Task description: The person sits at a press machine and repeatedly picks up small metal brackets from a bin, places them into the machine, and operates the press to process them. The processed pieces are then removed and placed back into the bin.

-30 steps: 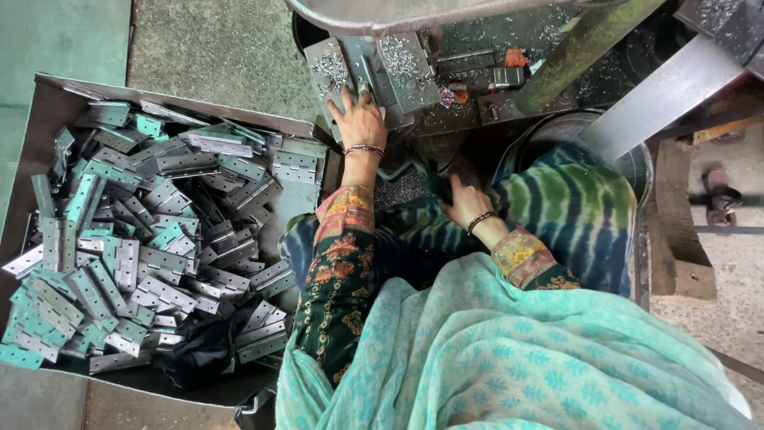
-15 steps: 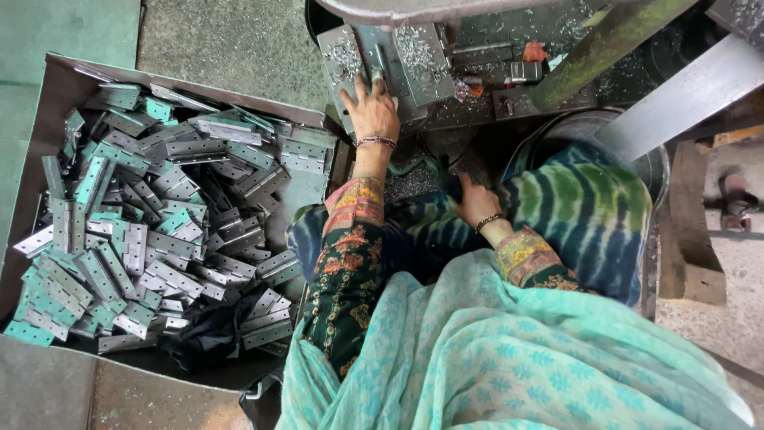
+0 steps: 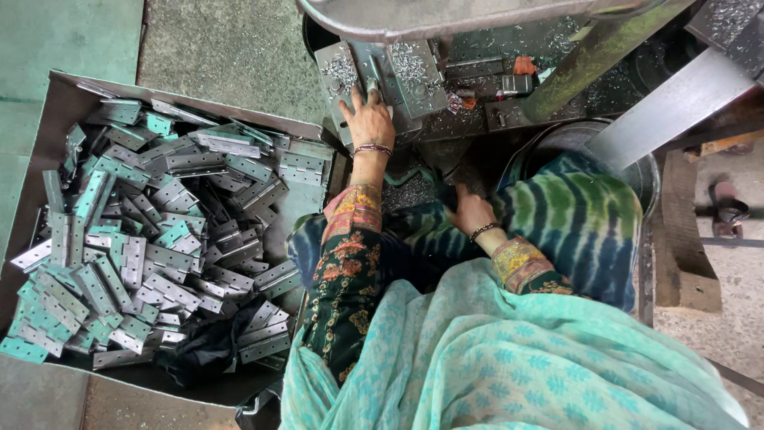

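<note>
My left hand (image 3: 368,119) lies flat, fingers spread, on a metal hinge (image 3: 374,78) that rests on the machine's work plate (image 3: 422,76), which is strewn with metal shavings. My right hand (image 3: 471,211) is lower, at my lap by a heap of shavings (image 3: 410,191) under the plate; its fingers are tucked out of sight, so I cannot tell whether it holds anything. Both wrists wear bangles. To my left stands a metal tray (image 3: 68,99) piled with several grey and teal hinges (image 3: 151,239).
A green machine column (image 3: 593,52) slants up at the right, with a grey metal bar (image 3: 676,99) beside it. A round metal basin (image 3: 557,143) sits behind my knee. Wooden blocks (image 3: 680,239) stand at the right. A dark cloth (image 3: 203,346) lies in the tray.
My left hand has slid a little farther up onto the hinge on the work plate. My right hand has stayed at my lap.
</note>
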